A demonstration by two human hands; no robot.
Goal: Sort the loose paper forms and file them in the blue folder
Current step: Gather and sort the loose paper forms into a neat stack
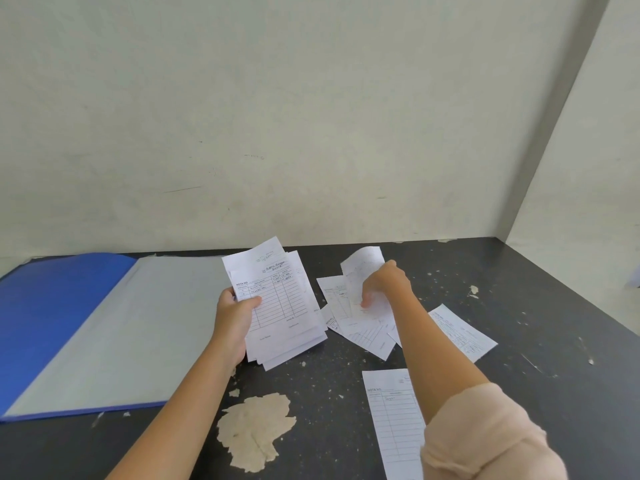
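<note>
Dark table (346, 393), left hand (232, 317) gripping stacked forms (277, 306), right fingers (367, 301) pinching curled form (363, 268), print illegible

black table (519, 289) | pale worn patch (256, 431) near front | off-white wall (311, 116)

"NOTA NO." on top white ruled paper form of held stack (273, 299) | "NOTA NO." on white ruled form near bench edge (393, 417) | handwriting illegible

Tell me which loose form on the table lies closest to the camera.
The form at the bottom edge, partly under the right sleeve; the other loose ones lie farther back.
</note>
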